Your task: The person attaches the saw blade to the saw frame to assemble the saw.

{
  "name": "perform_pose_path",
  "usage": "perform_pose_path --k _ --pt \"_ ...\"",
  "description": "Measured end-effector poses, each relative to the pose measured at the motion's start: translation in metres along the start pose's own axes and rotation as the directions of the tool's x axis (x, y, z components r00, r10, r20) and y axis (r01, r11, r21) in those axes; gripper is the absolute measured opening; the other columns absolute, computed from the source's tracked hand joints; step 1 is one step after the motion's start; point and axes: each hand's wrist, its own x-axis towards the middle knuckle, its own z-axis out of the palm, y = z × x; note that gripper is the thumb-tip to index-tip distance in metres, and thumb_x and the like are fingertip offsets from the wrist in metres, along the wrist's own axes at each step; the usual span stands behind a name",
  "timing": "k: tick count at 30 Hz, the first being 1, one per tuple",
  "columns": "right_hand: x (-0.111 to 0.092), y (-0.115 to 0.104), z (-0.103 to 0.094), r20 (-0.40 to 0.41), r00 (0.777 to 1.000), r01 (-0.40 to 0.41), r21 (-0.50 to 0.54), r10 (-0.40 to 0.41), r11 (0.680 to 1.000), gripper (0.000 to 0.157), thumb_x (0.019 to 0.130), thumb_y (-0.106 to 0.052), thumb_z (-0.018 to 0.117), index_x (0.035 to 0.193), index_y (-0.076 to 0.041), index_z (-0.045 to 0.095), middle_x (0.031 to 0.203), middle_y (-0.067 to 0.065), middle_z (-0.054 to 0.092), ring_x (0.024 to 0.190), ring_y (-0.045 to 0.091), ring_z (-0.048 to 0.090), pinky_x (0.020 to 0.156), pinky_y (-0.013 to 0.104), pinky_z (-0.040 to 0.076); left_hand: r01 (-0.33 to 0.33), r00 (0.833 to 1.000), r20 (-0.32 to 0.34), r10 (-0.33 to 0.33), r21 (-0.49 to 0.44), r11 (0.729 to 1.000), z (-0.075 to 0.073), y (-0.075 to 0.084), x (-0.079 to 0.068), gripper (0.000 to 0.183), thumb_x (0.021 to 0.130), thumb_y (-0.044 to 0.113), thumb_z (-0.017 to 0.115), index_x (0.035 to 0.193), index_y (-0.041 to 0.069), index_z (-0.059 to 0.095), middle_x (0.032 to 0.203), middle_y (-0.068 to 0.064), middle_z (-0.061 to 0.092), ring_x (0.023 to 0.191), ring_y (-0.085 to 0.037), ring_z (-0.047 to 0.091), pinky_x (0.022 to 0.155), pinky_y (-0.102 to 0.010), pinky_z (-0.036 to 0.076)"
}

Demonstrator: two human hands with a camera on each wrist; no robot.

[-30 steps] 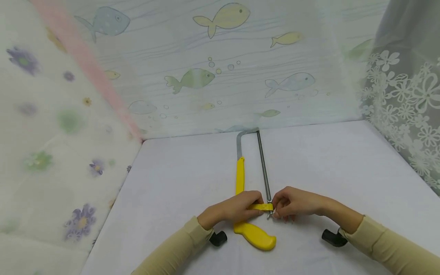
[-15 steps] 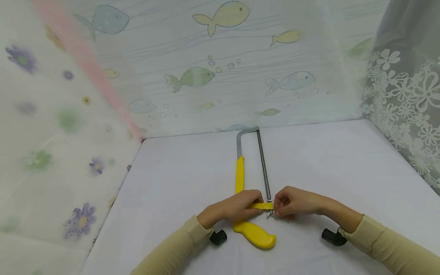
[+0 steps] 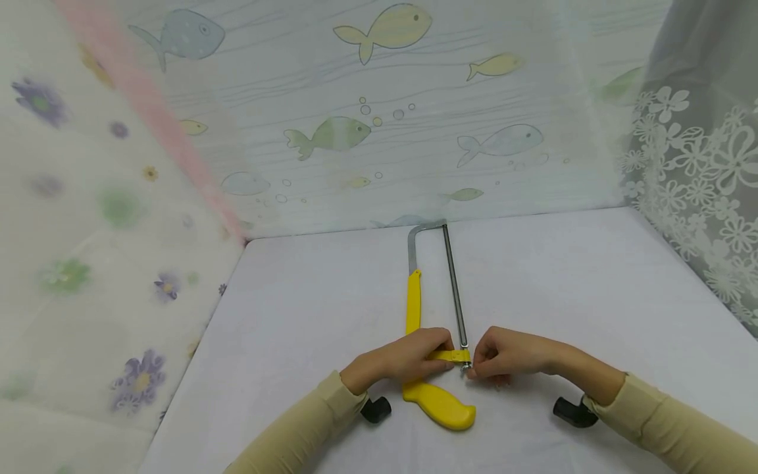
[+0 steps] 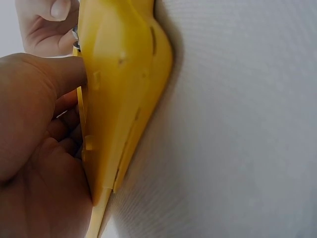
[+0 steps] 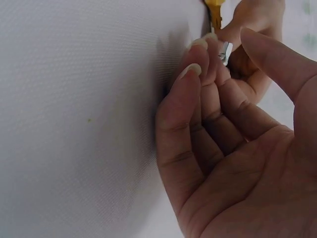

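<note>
A hacksaw with a yellow handle [image 3: 441,406] and a grey metal frame [image 3: 412,253] lies on the white-covered table, its blade [image 3: 454,286] to the right. My left hand [image 3: 408,354] grips the yellow body near the front arm [image 3: 453,356], thumb and fingers around it. Below that arm's end is a small metal wing nut [image 3: 464,370]. The curled fingers of my right hand [image 3: 512,353] are at the wing nut. In the right wrist view the wing nut [image 5: 226,53] shows between the fingertips [image 5: 198,44] and the thumb.
A white cloth [image 3: 320,283] covers the table. Behind it hangs a fish-print curtain [image 3: 379,164], with a flowered sheet [image 3: 106,263] at left and a lace curtain [image 3: 699,131] at right. Black wrist devices [image 3: 574,411] sit under both sleeves.
My right hand has dipped slightly towards me, its fingertips now lower at the wing nut. The wing nut's wings show at a different angle. My left hand and the saw have stayed put.
</note>
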Motion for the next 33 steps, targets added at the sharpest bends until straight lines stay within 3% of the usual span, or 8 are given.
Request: perform_pose_path --k 10,33 --pt "0.003 -0.007 0.004 -0.036 0.998 -0.061 -0.022 0.060 0.998 0.039 0.099 -0.030 0.068 0.074 0.000 0.072 0.061 0.005 0.060 0.053 0.014 0.048 0.049 0.023 0.039 -0.007 1.000 -0.005 0.007 -0.022 1.000 0.002 -0.002 -0.001 0.010 0.103 0.019 0.064 0.108 0.013 0.059 0.097 0.008 0.059 0.083 -0.003 0.050 0.075 -0.015 0.045" --pt "0.001 -0.012 0.005 -0.043 0.996 -0.083 -0.025 0.081 0.996 0.030 0.098 -0.021 0.067 0.076 -0.001 0.073 0.066 0.009 0.065 0.055 0.014 0.052 0.051 0.024 0.041 -0.015 1.000 -0.007 0.015 -0.018 1.000 0.001 -0.001 -0.001 0.010 0.103 0.019 0.064 0.109 0.012 0.059 0.098 0.007 0.059 0.084 -0.003 0.050 0.077 -0.015 0.045"
